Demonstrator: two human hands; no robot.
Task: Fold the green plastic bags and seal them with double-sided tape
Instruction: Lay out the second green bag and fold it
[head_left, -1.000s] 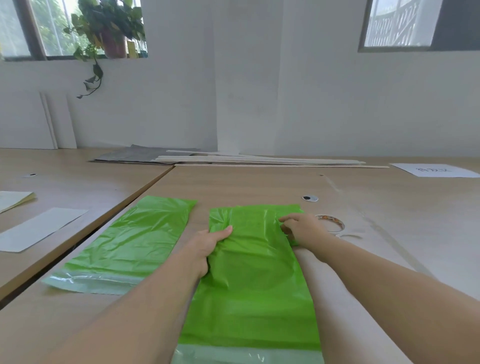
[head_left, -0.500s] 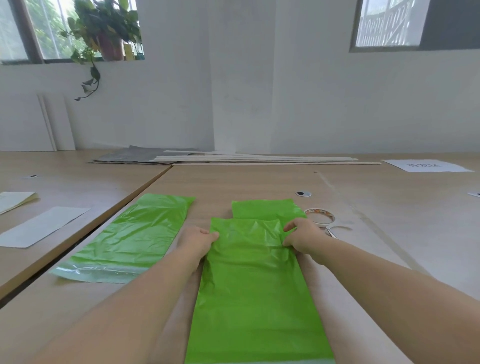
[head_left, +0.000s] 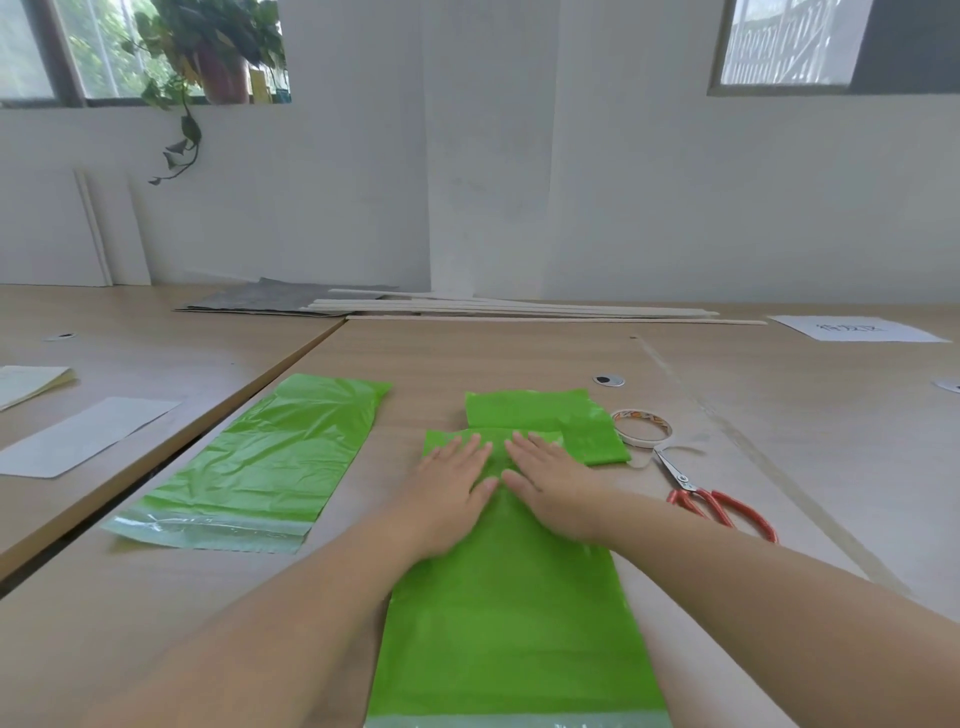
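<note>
The slick green plastic bag (head_left: 514, 623) may well spring open or skid on the table (head_left: 519, 353) when the pressure eases, leaving a crooked crease. Nothing sticky holds the fold yet, since the double-sided tape roll (head_left: 641, 426) lies apart, toward the table's right edge. The left hand (head_left: 452, 488) and right hand (head_left: 556, 488) press flat side by side on the bag's far end, fingers (head_left: 470, 452) straight, slightly spread, gripping nothing. The bag runs from beneath them back to the near edge.
</note>
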